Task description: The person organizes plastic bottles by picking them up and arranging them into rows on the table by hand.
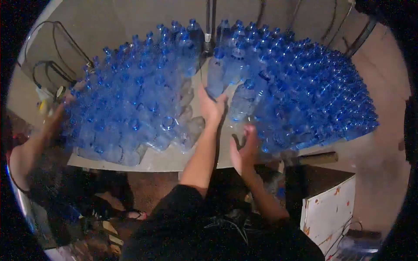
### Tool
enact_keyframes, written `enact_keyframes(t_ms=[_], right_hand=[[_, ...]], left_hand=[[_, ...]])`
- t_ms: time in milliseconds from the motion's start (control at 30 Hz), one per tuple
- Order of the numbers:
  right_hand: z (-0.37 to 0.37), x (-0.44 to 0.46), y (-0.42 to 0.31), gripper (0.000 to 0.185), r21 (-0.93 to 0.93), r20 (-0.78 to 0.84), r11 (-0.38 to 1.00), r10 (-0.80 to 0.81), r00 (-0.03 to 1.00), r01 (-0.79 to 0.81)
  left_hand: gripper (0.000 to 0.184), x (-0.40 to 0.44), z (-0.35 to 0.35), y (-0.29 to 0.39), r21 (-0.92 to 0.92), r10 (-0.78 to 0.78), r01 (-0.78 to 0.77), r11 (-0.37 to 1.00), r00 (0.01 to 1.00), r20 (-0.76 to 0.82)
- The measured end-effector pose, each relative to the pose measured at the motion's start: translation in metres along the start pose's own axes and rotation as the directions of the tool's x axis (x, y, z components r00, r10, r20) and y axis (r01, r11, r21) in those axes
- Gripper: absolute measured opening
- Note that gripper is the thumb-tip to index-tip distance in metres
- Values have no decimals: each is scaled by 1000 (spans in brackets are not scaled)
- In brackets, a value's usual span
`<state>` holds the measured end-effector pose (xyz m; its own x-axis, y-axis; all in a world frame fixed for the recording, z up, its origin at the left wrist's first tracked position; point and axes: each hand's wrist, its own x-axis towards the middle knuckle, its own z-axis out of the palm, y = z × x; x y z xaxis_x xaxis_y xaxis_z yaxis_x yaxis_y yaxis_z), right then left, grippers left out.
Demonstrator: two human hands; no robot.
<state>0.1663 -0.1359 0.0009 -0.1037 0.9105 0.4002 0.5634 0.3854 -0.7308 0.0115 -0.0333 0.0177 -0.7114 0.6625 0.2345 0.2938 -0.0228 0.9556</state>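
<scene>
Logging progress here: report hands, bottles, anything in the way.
Left hand at one bottle, grip unclear. Right hand open, near a second bottle. Packed bottles crowd both sides of the hands.

Narrow table gap (224, 141), bottles (305, 95) crowding both sides

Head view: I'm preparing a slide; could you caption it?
Left hand at a plastic bottle's base, right hand open near the table edge, amid massed blue-capped bottles.
</scene>
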Motion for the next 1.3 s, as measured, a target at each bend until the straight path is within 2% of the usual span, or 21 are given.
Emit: enact_keyframes(t_ms=[67, 100, 133, 167, 233, 267, 300, 333, 367, 400, 500, 600, 700, 800, 833, 933, 1033, 1067, 1133, 1233, 1300], right_hand=[[-4, 0, -18, 56, -8, -35, 997, -82, 996, 82], [-7, -5, -25, 58, 93, -26, 991, -96, 995, 98], [-11, -7, -32, 60, 199, -14, 973, -116, 993, 116], [-12, -8, -42, 61, 307, -8, 942, -142, 990, 137], [-11, -8, -70, 68, 477, 86, 866, -216, 973, 150], [-9, -8, -81, 71, 545, 110, 824, -251, 962, 153], [-3, -5, -91, 84, 494, 185, 862, -233, 955, 115], [8, -3, -98, 85, 479, 222, 871, -241, 945, 110], [21, 1, -105, 85, 460, 258, 881, -252, 933, 111], [30, 6, -108, 86, 442, 292, 889, -267, 918, 118], [45, 8, -104, 84, 445, 302, 887, -282, 911, 127], [55, 5, -91, 81, 365, 441, 929, -110, 891, -66], [45, 2, -84, 76, 361, 349, 932, -104, 931, -31], [40, 7, -76, 72, 394, 274, 918, -80, 958, -36], [30, 13, -77, 70, 342, 289, 939, -66, 955, -39], [-3, 23, -78, 64, 67, -57, 995, -75, 996, 79], [-7, 40, -71, 70, 31, -318, 999, -18, 948, 29], [-7, 40, -71, 72, -37, -342, 996, -92, 935, 84], [-1, 41, -67, 76, -177, -377, 965, -247, 893, 193], [11, 33, -57, 75, -121, -427, 960, -279, 860, 252], [11, 29, -47, 72, -131, -450, 972, -235, 862, 197]], left_hand=[[62, -45, -16, 3, 136, 73, -69, 988, 997, -24], [57, -74, -33, 1, 213, 99, -90, 973, 994, -35], [47, -100, -62, 4, 237, 103, -147, 960, 977, 189], [37, -124, -94, 14, 242, 95, -205, 948, 912, 398], [23, -163, -163, 53, 216, 254, -344, 914, 899, 358], [22, -176, -189, 46, 252, 151, -211, 944, 959, 240], [21, -179, -209, 40, 263, 46, -79, 962, 990, 133], [22, -172, -215, 36, 266, 10, -6, 964, 1000, -12], [32, -164, -223, 27, 380, 41, -27, 925, 999, -29], [46, -157, -223, 22, 327, 84, -61, 943, 995, -55], [59, -132, -217, 24, 337, 123, -137, 932, 990, 62], [65, -119, -207, 20, 310, 184, -202, 929, 979, 87], [70, -112, -181, 19, 262, 260, -260, 929, 965, 35], [69, -94, -155, 6, 263, 189, -217, 940, 974, 128], [68, -84, -149, 4, 203, 185, -214, 956, 971, 153], [69, -65, -136, 15, 256, 175, -207, 944, 974, 144], [73, -56, -122, 5, 250, 214, -237, 939, 970, 116], [73, -54, -117, 2, 236, 247, -263, 935, 964, 98], [71, -51, -113, 9, 232, 171, -186, 955, 982, 82], [70, -40, -98, -2, 282, 154, -148, 948, 988, 0], [72, -28, -89, -6, 339, 179, -152, 928, 983, -49]])
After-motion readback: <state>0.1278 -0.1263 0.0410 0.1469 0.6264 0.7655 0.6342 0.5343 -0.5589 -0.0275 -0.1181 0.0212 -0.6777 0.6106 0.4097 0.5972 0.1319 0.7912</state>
